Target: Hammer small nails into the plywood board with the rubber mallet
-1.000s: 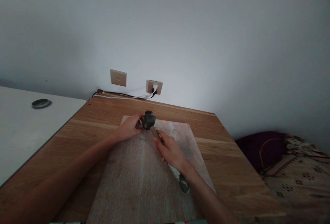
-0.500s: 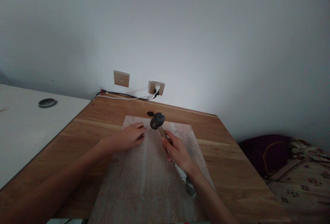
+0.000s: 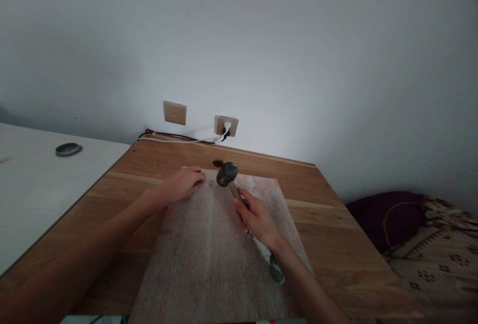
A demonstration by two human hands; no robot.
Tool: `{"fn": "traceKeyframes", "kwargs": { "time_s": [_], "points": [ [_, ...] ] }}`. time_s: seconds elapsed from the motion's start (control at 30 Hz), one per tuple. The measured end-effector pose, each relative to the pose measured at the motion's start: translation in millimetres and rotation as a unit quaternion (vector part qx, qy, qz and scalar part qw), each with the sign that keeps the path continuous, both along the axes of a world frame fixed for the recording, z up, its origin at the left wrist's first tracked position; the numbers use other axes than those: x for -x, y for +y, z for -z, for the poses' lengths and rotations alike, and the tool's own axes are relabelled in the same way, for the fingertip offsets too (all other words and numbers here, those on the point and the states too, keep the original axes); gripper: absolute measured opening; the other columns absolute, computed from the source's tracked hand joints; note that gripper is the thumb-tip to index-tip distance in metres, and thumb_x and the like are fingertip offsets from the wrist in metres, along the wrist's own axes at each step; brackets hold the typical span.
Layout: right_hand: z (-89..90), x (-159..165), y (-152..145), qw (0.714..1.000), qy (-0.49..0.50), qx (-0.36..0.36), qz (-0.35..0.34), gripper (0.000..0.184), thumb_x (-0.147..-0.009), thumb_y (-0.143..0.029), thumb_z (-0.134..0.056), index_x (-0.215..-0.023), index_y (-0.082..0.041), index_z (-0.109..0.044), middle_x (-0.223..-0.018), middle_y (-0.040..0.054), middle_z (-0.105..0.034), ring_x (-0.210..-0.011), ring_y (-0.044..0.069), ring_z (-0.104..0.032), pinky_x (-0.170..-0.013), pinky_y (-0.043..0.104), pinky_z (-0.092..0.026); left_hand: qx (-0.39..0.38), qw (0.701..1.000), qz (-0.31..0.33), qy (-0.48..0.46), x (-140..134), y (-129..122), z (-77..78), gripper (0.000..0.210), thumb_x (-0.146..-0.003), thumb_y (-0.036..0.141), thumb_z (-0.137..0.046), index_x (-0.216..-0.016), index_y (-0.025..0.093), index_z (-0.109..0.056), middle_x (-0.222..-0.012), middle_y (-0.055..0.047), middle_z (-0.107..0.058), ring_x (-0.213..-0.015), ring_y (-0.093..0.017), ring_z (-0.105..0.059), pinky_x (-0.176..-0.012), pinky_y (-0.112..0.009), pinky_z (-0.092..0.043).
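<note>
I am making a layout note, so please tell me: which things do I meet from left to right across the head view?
Round dark object on the white tabletop, left hand, black hammer head, right hand, purple cloth.

Blackish hammer head, grey-brown board, brown-grained table

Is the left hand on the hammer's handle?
No, the right hand grips the hammer by its handle, while the left hand is near the board's far left corner.

The head camera faces the wall, looking down over the table.
</note>
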State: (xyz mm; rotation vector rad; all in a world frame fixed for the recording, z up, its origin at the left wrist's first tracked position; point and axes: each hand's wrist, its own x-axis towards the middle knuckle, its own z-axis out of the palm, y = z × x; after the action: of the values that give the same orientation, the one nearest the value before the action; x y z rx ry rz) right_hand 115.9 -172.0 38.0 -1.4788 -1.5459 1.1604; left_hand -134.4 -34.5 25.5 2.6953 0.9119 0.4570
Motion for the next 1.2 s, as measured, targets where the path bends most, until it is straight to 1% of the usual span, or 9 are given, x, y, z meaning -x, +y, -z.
{"fn": "traceKeyframes", "kwargs": {
  "time_s": [0.1,0.27,0.4,0.67,0.83,0.97,1.03,1.1,1.2],
  "points": [
    [-2.3,3.8,2.3,1.0,-0.011,-0.007,-0.01,0.038,-0.102,-0.046,-0.051,-0.129,-0.02,-0.06,-0.063,-0.0068,-0.051,-0.037,0.01,-0.047,-0.032,0.021,-0.038,0.024,0.998,-0.013,-0.053,-3.3,-2.0,5.3,0.018,-0.093,0.019,-0.052,-0.093,0.019,-0.071,-0.097,-0.007,-0.072,-0.093,-0.023,-0.068,-0.087,-0.033,-0.048],
    [-8.9,14.5,9.2,0.999,-0.025,-0.008,-0.027,0.032,-0.101,-0.044,-0.049,-0.12,-0.021,-0.06,-0.062,-0.0064,-0.051,-0.037,0.01,-0.048,-0.033,0.021,-0.038,0.097,0.982,-0.072,-0.146,-2.8,-4.5,14.0,0.018,-0.086,0.021,-0.058,-0.1,0.019,-0.069,-0.089,-0.004,-0.073,-0.08,-0.02,-0.068,-0.077,-0.03,-0.051],
    [-10.6,24.9,14.9,0.998,-0.032,-0.017,-0.043,0.024,-0.102,-0.04,-0.048,-0.112,-0.022,-0.06,-0.063,-0.0061,-0.052,-0.038,0.011,-0.049,-0.036,0.022,-0.039,0.126,0.972,-0.114,-0.161,-3.2,-6.5,12.8,0.025,-0.083,0.023,-0.065,-0.107,0.019,-0.069,-0.085,-0.003,-0.073,-0.077,-0.02,-0.068,-0.075,-0.03,-0.052],
    [-11.1,35.8,16.2,0.995,-0.06,-0.047,-0.068,0.018,-0.102,-0.035,-0.052,-0.107,-0.025,-0.065,-0.058,-0.0055,-0.054,-0.042,0.012,-0.05,-0.045,0.025,-0.038,0.109,0.967,-0.157,-0.166,-3.6,-8.0,12.2,0.041,-0.076,0.017,-0.067,-0.117,0.018,-0.07,-0.096,-0.007,-0.076,-0.09,-0.025,-0.071,-0.082,-0.033,-0.054],
    [-5.5,35.0,12.0,0.999,0.016,-0.005,-0.043,0.027,-0.097,-0.049,-0.058,-0.106,-0.025,-0.066,-0.059,-0.0061,-0.054,-0.038,0.011,-0.048,-0.038,0.023,-0.035,0.126,0.967,-0.13,-0.177,-2.0,-9.0,18.7,0.04,-0.081,0.022,-0.062,-0.12,0.018,-0.067,-0.095,-0.006,-0.075,-0.087,-0.024,-0.07,-0.081,-0.035,-0.055],
    [-9.9,25.3,-14.8,0.98,0.175,0.05,0.079,0.047,-0.086,-0.061,-0.066,-0.113,-0.022,-0.062,-0.064,-0.0068,-0.056,-0.039,0.011,-0.047,-0.034,0.024,-0.036,0.111,0.97,-0.111,-0.185,-0.9,-5.5,22.2,0.042,-0.081,0.028,-0.063,-0.122,0.019,-0.064,-0.102,-0.006,-0.073,-0.086,-0.021,-0.069,-0.084,-0.036,-0.056],
    [-13.2,13.5,-36.3,0.958,0.235,0.048,0.157,0.054,-0.082,-0.062,-0.071,-0.116,-0.021,-0.061,-0.067,-0.0052,-0.059,-0.045,0.013,-0.053,-0.039,0.024,-0.041,0.064,0.976,-0.109,-0.178,-3.3,-7.1,10.4,0.037,-0.082,0.029,-0.061,-0.118,0.019,-0.065,-0.107,-0.008,-0.07,-0.088,-0.021,-0.068,-0.086,-0.038,-0.057],
    [-12.8,-1.5,-57.7,0.948,0.24,0.036,0.208,0.053,-0.082,-0.061,-0.073,-0.114,-0.02,-0.062,-0.071,-0.0019,-0.064,-0.053,0.014,-0.059,-0.046,0.025,-0.046,0.003,0.983,-0.094,-0.156,-8.7,-18.3,-13.7,0.029,-0.086,0.03,-0.057,-0.111,0.019,-0.065,-0.106,-0.009,-0.067,-0.092,-0.024,-0.068,-0.088,-0.041,-0.057],
    [-3.6,-21.4,-80.5,0.951,0.187,0.048,0.239,0.046,-0.089,-0.066,-0.065,-0.097,-0.02,-0.063,-0.069,0.0009,-0.064,-0.052,0.014,-0.056,-0.045,0.025,-0.042,-0.062,0.991,-0.032,-0.112,-18.4,-65.4,-57.1,0.022,-0.09,0.03,-0.054,-0.106,0.023,-0.068,-0.099,-0.008,-0.069,-0.101,-0.028,-0.068,-0.095,-0.047,-0.055]
  ]
}}
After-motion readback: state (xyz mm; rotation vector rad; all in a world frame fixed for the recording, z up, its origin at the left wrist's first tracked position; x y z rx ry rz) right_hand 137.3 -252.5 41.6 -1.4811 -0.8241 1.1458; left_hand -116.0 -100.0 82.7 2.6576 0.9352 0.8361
